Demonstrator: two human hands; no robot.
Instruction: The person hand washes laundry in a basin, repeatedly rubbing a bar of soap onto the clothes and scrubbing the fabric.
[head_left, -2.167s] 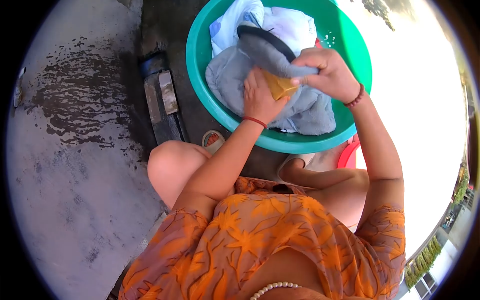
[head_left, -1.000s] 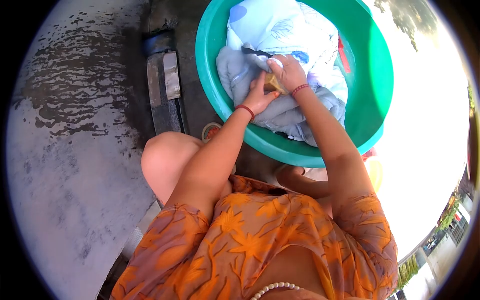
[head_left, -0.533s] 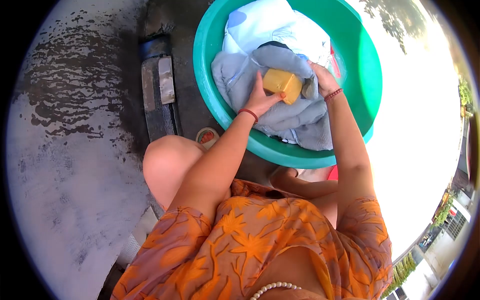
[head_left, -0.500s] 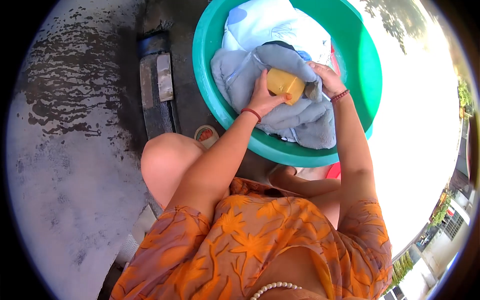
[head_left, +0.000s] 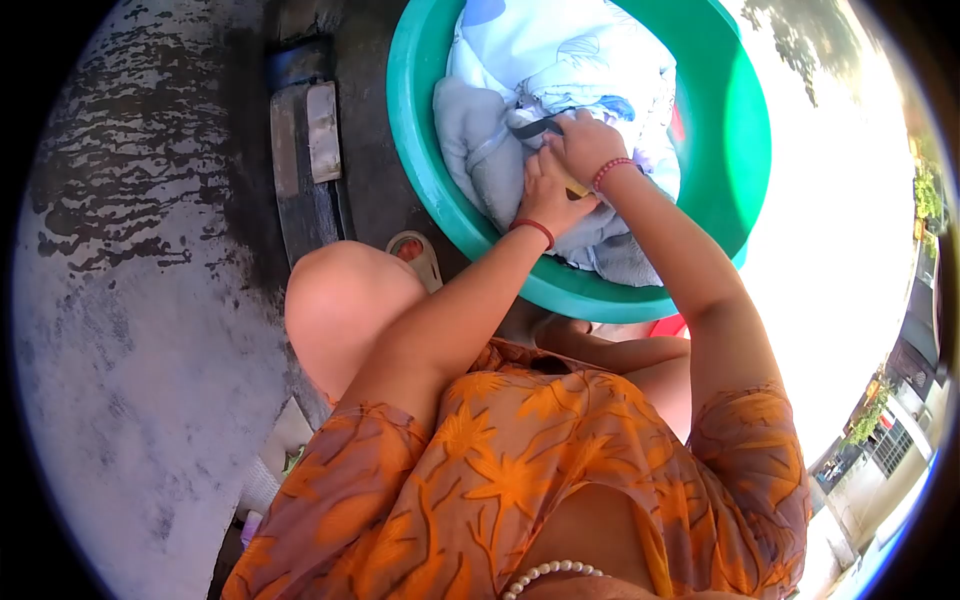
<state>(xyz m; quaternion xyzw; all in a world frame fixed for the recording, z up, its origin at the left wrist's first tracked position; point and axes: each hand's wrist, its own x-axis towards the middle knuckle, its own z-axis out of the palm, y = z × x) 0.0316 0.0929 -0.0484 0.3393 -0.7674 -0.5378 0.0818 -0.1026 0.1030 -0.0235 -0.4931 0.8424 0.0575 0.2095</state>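
My left hand (head_left: 548,192) is closed around a yellow block (head_left: 577,187), which looks like laundry soap; most of it is hidden by my hands. Just above and touching it, my right hand (head_left: 590,150) has its fingers closed at a dark band (head_left: 536,128), apparently part of the grey fleece garment (head_left: 478,150). Its fingertips are partly hidden. The garment lies bunched in a large green tub (head_left: 420,150). Behind it in the tub is a white cloth with blue and grey patterns (head_left: 555,55).
A brick-like slab (head_left: 323,132) lies on the dark ground left of the tub. Stained grey concrete (head_left: 130,330) spreads farther left. My knee (head_left: 345,310) and a sandalled foot (head_left: 418,258) are close to the tub's near side. Something red (head_left: 668,326) shows under its rim.
My right hand has moved left from the garment's right side to beside my left hand. The grey fold has been shifted, showing more white cloth, and the yellow block is now mostly covered.
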